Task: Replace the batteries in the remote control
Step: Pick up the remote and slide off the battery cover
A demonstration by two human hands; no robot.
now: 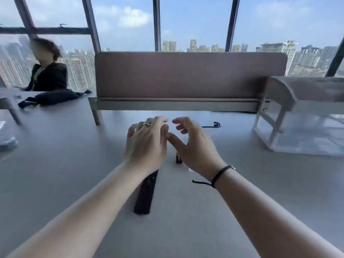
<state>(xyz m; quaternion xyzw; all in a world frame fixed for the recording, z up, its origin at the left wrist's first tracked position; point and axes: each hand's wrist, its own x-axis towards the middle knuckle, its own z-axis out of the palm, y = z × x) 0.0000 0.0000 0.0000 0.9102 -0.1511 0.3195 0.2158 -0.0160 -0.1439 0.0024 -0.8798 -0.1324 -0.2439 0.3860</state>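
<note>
A long black remote control (pixel 146 192) lies on the grey table (pixel 74 155), its far end hidden under my left hand (pixel 146 144). That hand hovers palm down over it, fingers spread and blurred, a ring on one finger. My right hand (pixel 195 146) hangs just to the right, fingers curled apart, holding nothing, thumb close to the left hand. Dark batteries (pixel 179 159) rest on the table between the two hands, partly hidden by the right palm. I cannot tell whether the left hand touches the remote.
A brown desk divider (pixel 189 75) stands across the table's far side. A clear plastic box (pixel 301 131) and a pale stand are at the right. A small black clip (pixel 214 125) lies beyond my right hand. A seated person (pixel 48 71) and dark cloth (pixel 54 98) are far left.
</note>
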